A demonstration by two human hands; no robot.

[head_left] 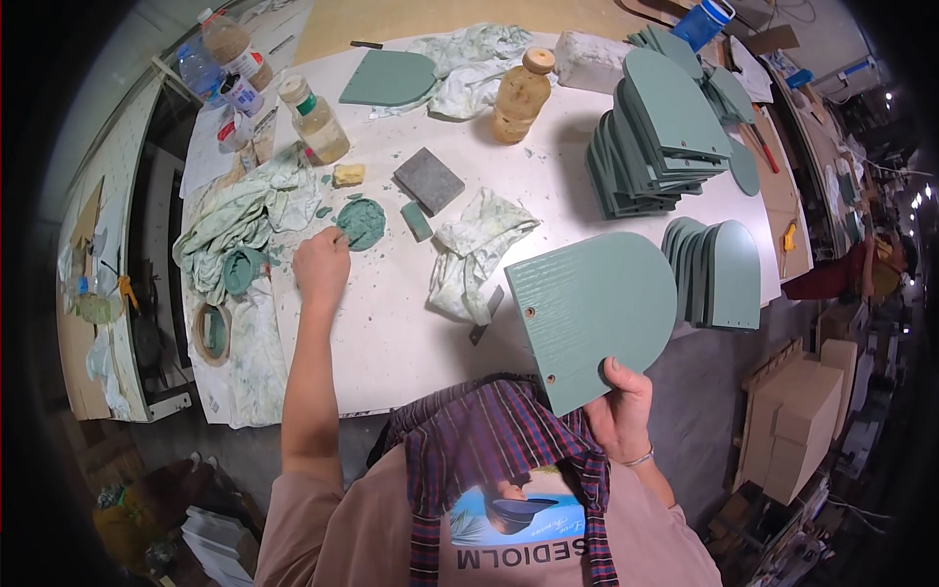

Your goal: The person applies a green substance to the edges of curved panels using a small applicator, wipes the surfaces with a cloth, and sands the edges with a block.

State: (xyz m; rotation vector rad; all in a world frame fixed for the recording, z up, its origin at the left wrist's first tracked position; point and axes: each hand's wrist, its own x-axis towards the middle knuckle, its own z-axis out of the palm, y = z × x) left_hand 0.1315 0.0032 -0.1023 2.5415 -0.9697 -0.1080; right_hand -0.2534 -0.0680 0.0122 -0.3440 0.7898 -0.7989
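With the clock centred on the view, the first risk sits at ten o'clock: the round cake of green putty (361, 224) lies on the white table (381, 338), and a hard push at its rim could slide or smear it. Nearer twelve, a dark flat strip (486, 315) lies at the lower end of the crumpled cloth (479, 245), where a sweeping wrist could catch it. At three o'clock the green board (592, 303) is up in the air on one hand alone — a loose hold low on its edge could let the far end swing, and that end looks close to the upright row of boards (726, 274), so an outward twist could scuff them. Towards two o'clock the tall stack of boards (675, 108) is unevenly piled; a bump could make it slide. As for pose, the left hand (323, 262) is at half past nine, back upward, forearm rising from half past seven, fingers curled beside the putty's near-left edge — whether they pinch anything, I cannot tell. The right hand (621, 409) is at four o'clock, thumb laid on the board's face near the lower edge, the other fingers mostly hidden behind, pinching the board between them with its rounded end towards half past two.
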